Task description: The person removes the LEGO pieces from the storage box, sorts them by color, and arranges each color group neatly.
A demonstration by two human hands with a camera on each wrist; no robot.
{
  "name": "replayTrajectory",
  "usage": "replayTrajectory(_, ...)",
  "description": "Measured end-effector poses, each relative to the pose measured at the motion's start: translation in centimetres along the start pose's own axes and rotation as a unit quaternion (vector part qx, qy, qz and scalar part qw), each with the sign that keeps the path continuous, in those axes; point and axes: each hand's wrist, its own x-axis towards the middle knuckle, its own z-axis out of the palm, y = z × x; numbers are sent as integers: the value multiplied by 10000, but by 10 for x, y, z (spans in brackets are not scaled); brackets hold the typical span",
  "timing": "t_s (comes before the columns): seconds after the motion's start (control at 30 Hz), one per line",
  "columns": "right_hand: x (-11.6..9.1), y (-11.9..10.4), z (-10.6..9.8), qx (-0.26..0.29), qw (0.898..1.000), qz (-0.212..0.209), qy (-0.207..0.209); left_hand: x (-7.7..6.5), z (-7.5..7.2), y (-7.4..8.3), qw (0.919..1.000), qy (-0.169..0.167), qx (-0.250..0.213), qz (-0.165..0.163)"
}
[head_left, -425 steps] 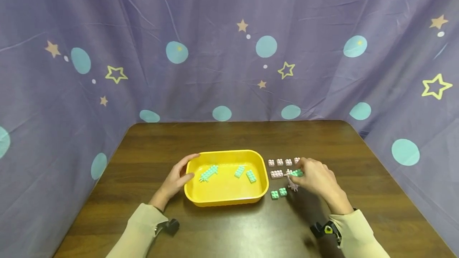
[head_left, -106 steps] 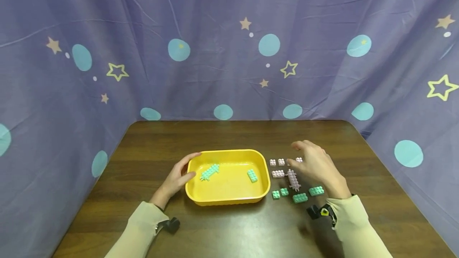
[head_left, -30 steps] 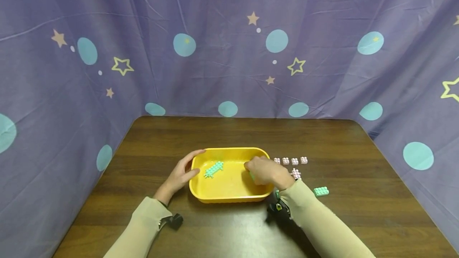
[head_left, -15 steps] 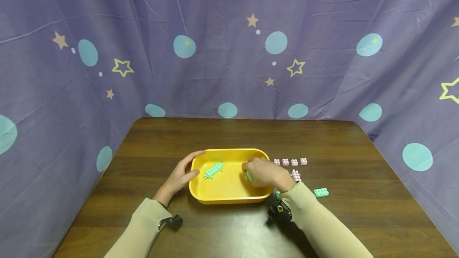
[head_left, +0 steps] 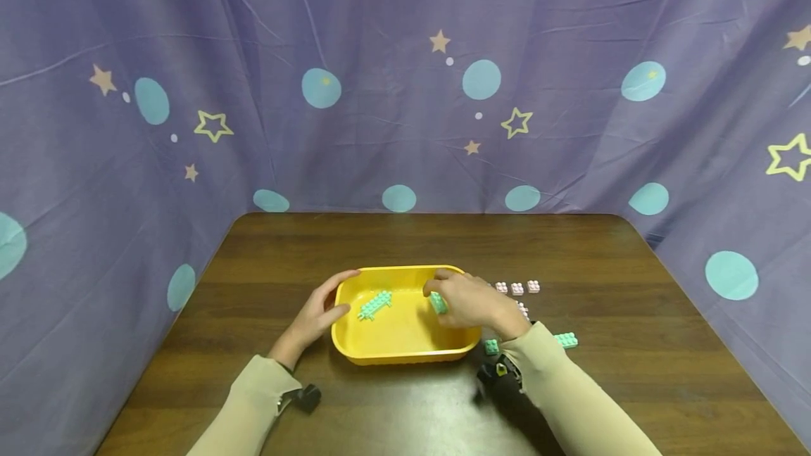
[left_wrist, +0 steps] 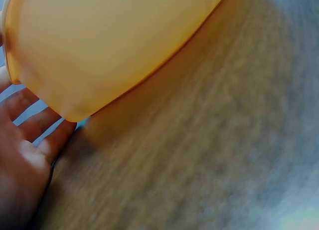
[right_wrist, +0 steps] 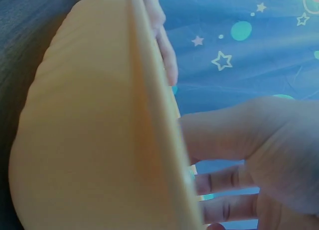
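Note:
A yellow plastic tray (head_left: pixel 395 355) stands mid-table. At its left end my left hand (head_left: pixel 315 315) holds the rim, thumb lapping over the edge; the left wrist view shows fingers (left_wrist: pixel 37 122) against the tray's outer wall. My right hand (head_left: pixel 472 302) reaches over the right rim and pinches a green building brick (head_left: pixel 437 302) between thumb and fingers. Part of that brick is hidden by the hand. A longer green studded base with side pegs (head_left: pixel 376 305) lies inside the tray on the left. In the right wrist view the tray wall (right_wrist: pixel 89 125) blocks the brick almost wholly.
Right of the tray lie several small pink bricks (head_left: pixel 517 288) in a row. A pink studded piece (head_left: pixel 522 309), a small green brick (head_left: pixel 491 347) and a longer green brick (head_left: pixel 567 340) are partly covered by my right arm. A patterned purple curtain (head_left: pixel 393 125) hangs behind the table.
My right hand came from above the pink bricks into the tray and took hold of the green brick there. Earlier, another green brick went from tray to table. My left hand kept its place.

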Motion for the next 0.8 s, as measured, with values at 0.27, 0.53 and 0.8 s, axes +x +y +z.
replayTrajectory(0.27,-12,2,-17,24,9995,244,222,1,-1,-1,10000,31,-50,-38)
replayTrajectory(0.53,-32,6,-28,-23,9985,368,400,3,-1,1,10000,-7,-2,-31)
replayTrajectory(0.8,-50,11,-32,43,9974,426,574,1,0,1,10000,-15,35,19)
